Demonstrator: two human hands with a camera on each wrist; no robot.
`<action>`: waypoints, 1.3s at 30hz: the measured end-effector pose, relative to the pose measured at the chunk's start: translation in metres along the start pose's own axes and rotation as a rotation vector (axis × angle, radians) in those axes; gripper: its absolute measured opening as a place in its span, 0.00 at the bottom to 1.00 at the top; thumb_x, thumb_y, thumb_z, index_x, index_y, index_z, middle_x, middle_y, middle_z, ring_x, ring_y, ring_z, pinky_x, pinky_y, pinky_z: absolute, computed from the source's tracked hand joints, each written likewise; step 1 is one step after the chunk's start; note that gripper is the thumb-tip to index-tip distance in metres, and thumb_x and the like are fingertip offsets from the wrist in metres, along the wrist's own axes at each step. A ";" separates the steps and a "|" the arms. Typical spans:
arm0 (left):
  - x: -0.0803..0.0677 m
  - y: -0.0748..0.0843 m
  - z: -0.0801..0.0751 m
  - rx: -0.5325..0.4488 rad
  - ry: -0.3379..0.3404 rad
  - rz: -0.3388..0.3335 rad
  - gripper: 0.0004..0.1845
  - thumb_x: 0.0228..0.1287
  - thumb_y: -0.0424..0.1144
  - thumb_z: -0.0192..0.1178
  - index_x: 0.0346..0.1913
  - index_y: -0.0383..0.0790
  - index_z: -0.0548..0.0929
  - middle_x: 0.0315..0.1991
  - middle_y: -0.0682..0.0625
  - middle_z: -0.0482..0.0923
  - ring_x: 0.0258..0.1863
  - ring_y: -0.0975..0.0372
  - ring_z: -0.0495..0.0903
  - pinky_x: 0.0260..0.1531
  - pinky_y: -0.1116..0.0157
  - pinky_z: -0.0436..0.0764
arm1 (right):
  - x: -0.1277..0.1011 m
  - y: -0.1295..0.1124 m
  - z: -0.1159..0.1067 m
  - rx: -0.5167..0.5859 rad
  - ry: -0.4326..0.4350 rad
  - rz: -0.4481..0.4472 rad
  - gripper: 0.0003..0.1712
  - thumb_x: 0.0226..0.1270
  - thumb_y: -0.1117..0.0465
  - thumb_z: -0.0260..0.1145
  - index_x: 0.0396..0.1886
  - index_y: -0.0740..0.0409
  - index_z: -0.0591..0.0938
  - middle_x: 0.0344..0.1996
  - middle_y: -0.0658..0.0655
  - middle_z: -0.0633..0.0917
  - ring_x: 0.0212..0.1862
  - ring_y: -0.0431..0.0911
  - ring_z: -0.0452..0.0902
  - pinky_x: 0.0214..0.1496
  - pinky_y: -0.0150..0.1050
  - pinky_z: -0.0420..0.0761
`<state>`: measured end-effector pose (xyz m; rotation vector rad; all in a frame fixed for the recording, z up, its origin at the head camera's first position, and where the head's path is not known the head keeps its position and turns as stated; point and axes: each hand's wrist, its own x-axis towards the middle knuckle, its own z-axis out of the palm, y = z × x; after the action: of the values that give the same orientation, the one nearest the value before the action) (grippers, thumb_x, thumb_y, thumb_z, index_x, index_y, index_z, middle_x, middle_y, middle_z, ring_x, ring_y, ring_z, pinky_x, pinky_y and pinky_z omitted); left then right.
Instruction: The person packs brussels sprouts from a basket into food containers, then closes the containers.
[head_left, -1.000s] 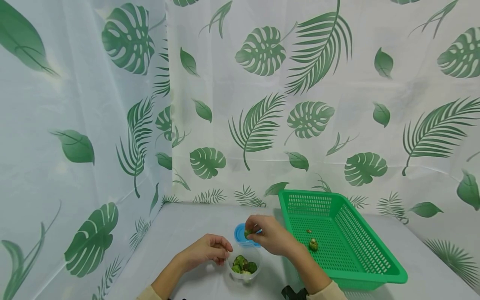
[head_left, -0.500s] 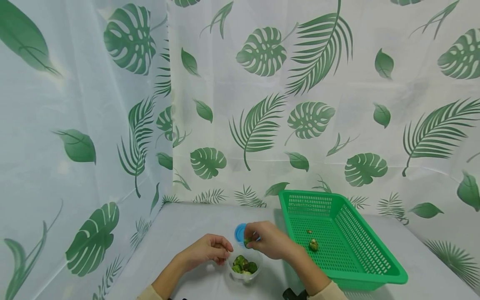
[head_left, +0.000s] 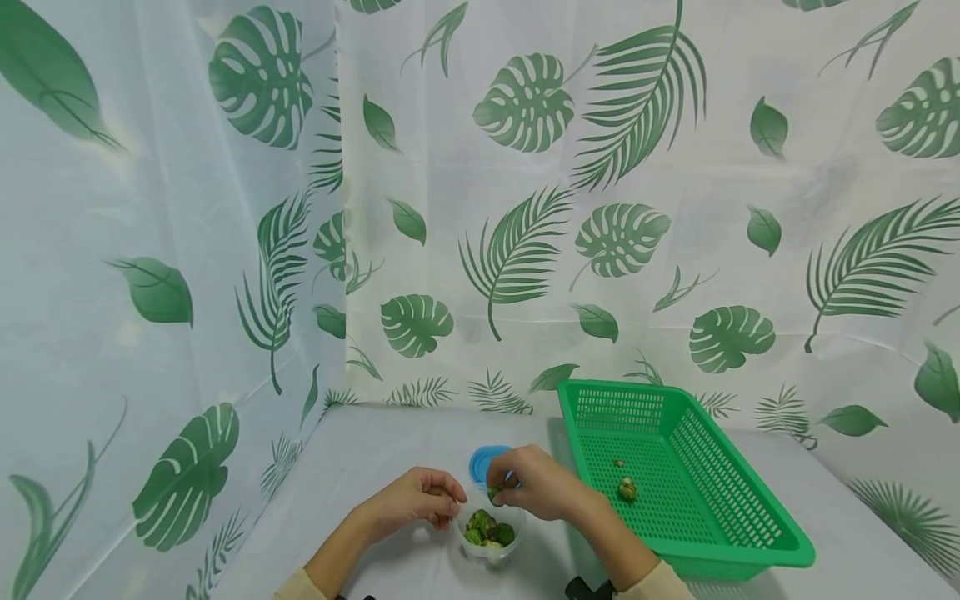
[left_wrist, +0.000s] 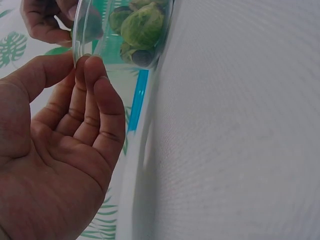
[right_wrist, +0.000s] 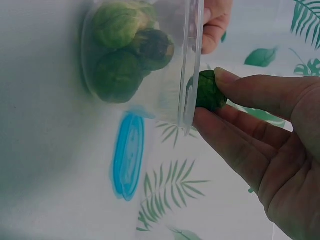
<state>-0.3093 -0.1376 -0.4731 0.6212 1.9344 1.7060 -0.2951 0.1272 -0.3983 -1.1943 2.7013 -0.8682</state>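
A small clear plastic tub (head_left: 489,533) stands on the table and holds several brussels sprouts (head_left: 487,530) (right_wrist: 120,55) (left_wrist: 142,25). My right hand (head_left: 534,485) pinches one more sprout (right_wrist: 209,90) between thumb and fingers, right at the tub's rim (right_wrist: 192,65). My left hand (head_left: 420,497) rests beside the tub on its left, its curled fingertips (left_wrist: 92,70) touching the rim. A blue lid (head_left: 487,461) (right_wrist: 127,155) lies flat just behind the tub.
A green slotted basket (head_left: 735,533) stands to the right of the tub, with one sprout (head_left: 627,489) and a small scrap inside. Leaf-print curtains close off the back and left of the white table (head_left: 375,458).
My right hand has come down and toward me with the sprout, from above the blue lid to the tub's rim. The left hand has stayed put.
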 end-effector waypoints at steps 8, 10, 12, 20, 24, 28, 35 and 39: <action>0.000 -0.001 -0.001 0.001 -0.002 0.001 0.16 0.70 0.35 0.64 0.54 0.25 0.82 0.33 0.52 0.85 0.30 0.64 0.82 0.35 0.66 0.83 | 0.001 -0.003 0.004 -0.026 0.002 -0.005 0.05 0.65 0.66 0.75 0.37 0.53 0.88 0.36 0.49 0.89 0.39 0.36 0.85 0.41 0.30 0.84; 0.000 -0.001 -0.001 0.002 -0.002 0.002 0.16 0.70 0.35 0.64 0.54 0.25 0.82 0.33 0.52 0.85 0.30 0.64 0.82 0.35 0.66 0.83 | 0.001 -0.003 0.006 -0.040 0.009 -0.016 0.05 0.64 0.67 0.75 0.36 0.53 0.87 0.35 0.49 0.89 0.38 0.35 0.83 0.41 0.31 0.83; 0.000 -0.001 -0.001 0.002 -0.003 0.004 0.16 0.70 0.35 0.64 0.54 0.25 0.82 0.33 0.52 0.85 0.30 0.63 0.82 0.35 0.66 0.84 | 0.002 -0.003 0.007 -0.052 0.010 -0.022 0.06 0.64 0.67 0.75 0.36 0.53 0.86 0.34 0.49 0.88 0.37 0.33 0.82 0.41 0.31 0.83; 0.001 -0.001 -0.002 0.006 -0.008 0.003 0.15 0.70 0.35 0.64 0.53 0.27 0.83 0.34 0.52 0.85 0.31 0.63 0.82 0.35 0.66 0.84 | 0.002 -0.003 0.010 -0.057 -0.031 -0.011 0.07 0.65 0.68 0.75 0.36 0.53 0.86 0.34 0.47 0.88 0.37 0.31 0.80 0.41 0.31 0.82; 0.002 -0.001 -0.003 0.002 -0.016 0.004 0.16 0.70 0.36 0.64 0.54 0.27 0.83 0.34 0.53 0.85 0.31 0.64 0.82 0.35 0.66 0.84 | 0.003 -0.004 0.010 -0.066 -0.028 -0.005 0.06 0.64 0.68 0.75 0.36 0.53 0.87 0.34 0.48 0.88 0.37 0.31 0.80 0.41 0.31 0.83; 0.003 -0.001 -0.003 -0.002 -0.019 0.006 0.16 0.70 0.36 0.64 0.54 0.27 0.83 0.34 0.52 0.85 0.31 0.64 0.82 0.35 0.66 0.84 | 0.003 -0.005 0.010 -0.086 -0.018 -0.006 0.06 0.64 0.69 0.75 0.36 0.54 0.87 0.33 0.49 0.89 0.37 0.32 0.81 0.41 0.31 0.83; 0.002 -0.001 -0.002 -0.008 -0.013 0.009 0.15 0.70 0.34 0.64 0.53 0.27 0.83 0.34 0.52 0.85 0.31 0.63 0.82 0.35 0.66 0.83 | 0.005 -0.006 0.013 -0.119 -0.017 0.000 0.08 0.63 0.69 0.75 0.36 0.52 0.88 0.33 0.47 0.88 0.37 0.32 0.80 0.40 0.31 0.82; 0.001 -0.001 -0.002 -0.010 -0.012 0.006 0.15 0.70 0.35 0.64 0.53 0.27 0.83 0.34 0.52 0.85 0.31 0.64 0.82 0.35 0.66 0.84 | 0.005 -0.006 0.014 -0.131 -0.024 0.001 0.07 0.63 0.70 0.75 0.35 0.53 0.88 0.32 0.47 0.88 0.35 0.32 0.79 0.39 0.31 0.81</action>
<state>-0.3118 -0.1388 -0.4738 0.6330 1.9159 1.7114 -0.2908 0.1137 -0.4056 -1.2186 2.7769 -0.6820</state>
